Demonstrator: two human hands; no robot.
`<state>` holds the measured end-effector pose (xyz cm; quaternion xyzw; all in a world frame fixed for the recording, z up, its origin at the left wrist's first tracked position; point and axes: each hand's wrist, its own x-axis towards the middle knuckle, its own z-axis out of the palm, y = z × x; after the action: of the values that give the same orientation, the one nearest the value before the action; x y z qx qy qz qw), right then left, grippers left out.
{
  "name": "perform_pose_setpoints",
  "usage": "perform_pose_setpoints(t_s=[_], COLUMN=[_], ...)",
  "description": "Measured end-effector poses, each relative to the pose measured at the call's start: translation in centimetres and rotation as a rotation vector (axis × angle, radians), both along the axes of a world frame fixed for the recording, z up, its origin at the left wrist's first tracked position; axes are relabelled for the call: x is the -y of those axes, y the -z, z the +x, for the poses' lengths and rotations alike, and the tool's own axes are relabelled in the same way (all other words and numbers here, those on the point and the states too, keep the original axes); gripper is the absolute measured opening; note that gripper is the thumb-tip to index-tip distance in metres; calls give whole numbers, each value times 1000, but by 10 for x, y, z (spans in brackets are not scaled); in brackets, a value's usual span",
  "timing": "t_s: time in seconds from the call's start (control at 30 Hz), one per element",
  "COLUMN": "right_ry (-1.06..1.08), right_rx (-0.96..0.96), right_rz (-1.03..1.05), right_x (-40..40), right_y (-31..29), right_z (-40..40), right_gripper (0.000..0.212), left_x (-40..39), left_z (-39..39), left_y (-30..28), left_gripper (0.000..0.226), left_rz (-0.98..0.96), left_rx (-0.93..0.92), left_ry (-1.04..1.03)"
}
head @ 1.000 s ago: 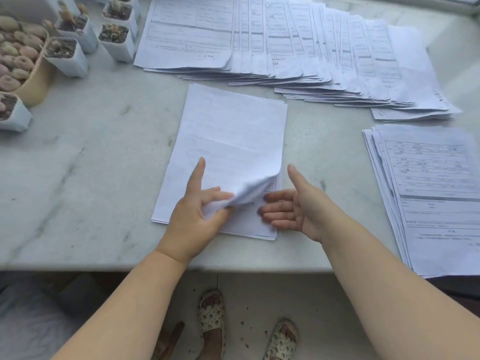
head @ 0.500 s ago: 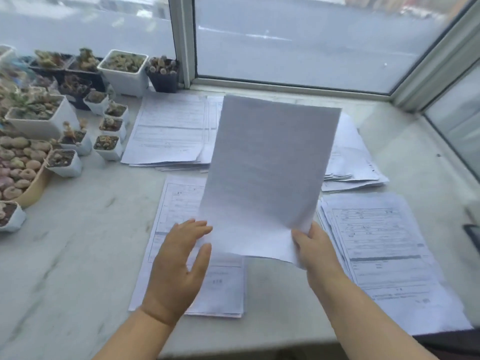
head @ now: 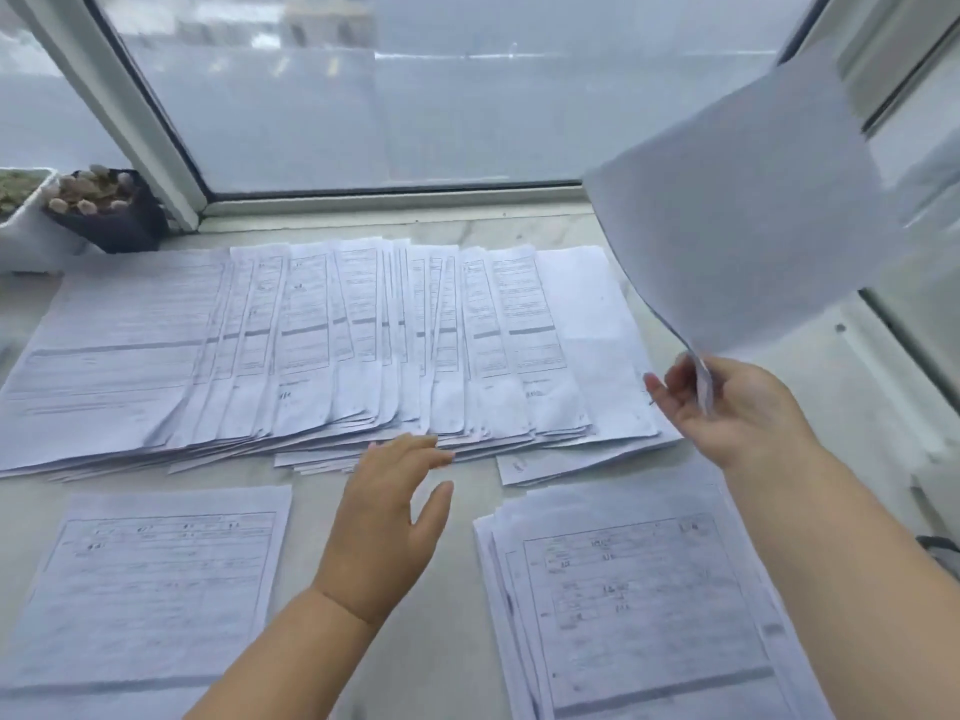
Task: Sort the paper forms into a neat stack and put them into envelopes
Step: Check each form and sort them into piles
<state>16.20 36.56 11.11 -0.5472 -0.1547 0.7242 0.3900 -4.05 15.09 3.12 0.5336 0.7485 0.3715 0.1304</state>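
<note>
Nearest to me, two piles of printed forms lie face up on the marble sill (head: 457,589): a low pile at my left (head: 150,579) and a thicker, slightly fanned stack at my right (head: 639,610). My left forearm comes up between them, and my left hand (head: 387,517) hovers palm down over the bare strip of marble, fingers straight and loosely spread, thumb out to the side, holding nothing. Its fingertips reach the near edge of the long fanned row of forms (head: 332,345); whether they touch the paper I cannot tell.

To the right and a little farther out, my right hand (head: 727,402) is raised off the sill, palm turned toward me, pinching the bottom corner of a single sheet (head: 748,200) between thumb and fingers. The sheet stands up in the air above the right end of the row, its blank back facing me, tilted toward the window corner.

Beyond my hands the fanned row runs across the sill from left to right, sheets overlapping like shingles, print side up. At the far left stand a dark pot of small cacti (head: 104,210) and, beside it, a white planter (head: 21,220), both against the window frame (head: 156,148).
</note>
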Motion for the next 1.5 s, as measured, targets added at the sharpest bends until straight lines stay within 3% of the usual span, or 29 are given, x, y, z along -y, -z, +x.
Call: perform_pose_setpoints(t_s=[0.13, 0.4, 0.63, 0.77, 0.93, 1.1, 1.17, 1.23, 1.3, 1.37, 1.43, 1.5], right_ry=[-80, -381, -572, -664, -608, -585, -593, -588, -608, -638, -657, -651], right_rx=[-105, 38, 24, -14, -37, -114, -142, -182, -202, -189, -171, -127], right_rz=[-62, -125, -80, -49, -70, -90, -77, -65, -37, 4, 41, 78], right_x=[-39, -77, -89, -85, -84, -78, -76, -75, -76, -76, -75, -72], right_y=[23, 63, 76, 79, 86, 89, 86, 82, 79, 76, 76, 79], right_z=[-10, -1, -6, -21, -24, -24, -27, -30, -33, -36, -39, -42], right_gripper=[27, 25, 12, 19, 18, 15, 18, 21, 23, 23, 25, 32], left_x=[-79, -144, -142, -139, -135, -139, -140, -138, -135, -132, -131, -131], left_z=[32, 52, 46, 40, 43, 55, 57, 56, 56, 55, 53, 51], left_y=[13, 43, 44, 44, 53, 54, 52, 51, 52, 56, 60, 61], left_gripper=[32, 58, 27, 41, 29, 7, 22, 24, 14, 33, 31, 13], left_rz=[-121, -410, -303, -291, -232, -68, 15, 56, 21, -46, -19, 24], left_rx=[27, -154, -99, -15, -68, 283, 379, 317, 144, 30, 4, 9], left_ry=[-60, 25, -46, -27, -36, -375, -376, -252, -87, 8, 9, -50])
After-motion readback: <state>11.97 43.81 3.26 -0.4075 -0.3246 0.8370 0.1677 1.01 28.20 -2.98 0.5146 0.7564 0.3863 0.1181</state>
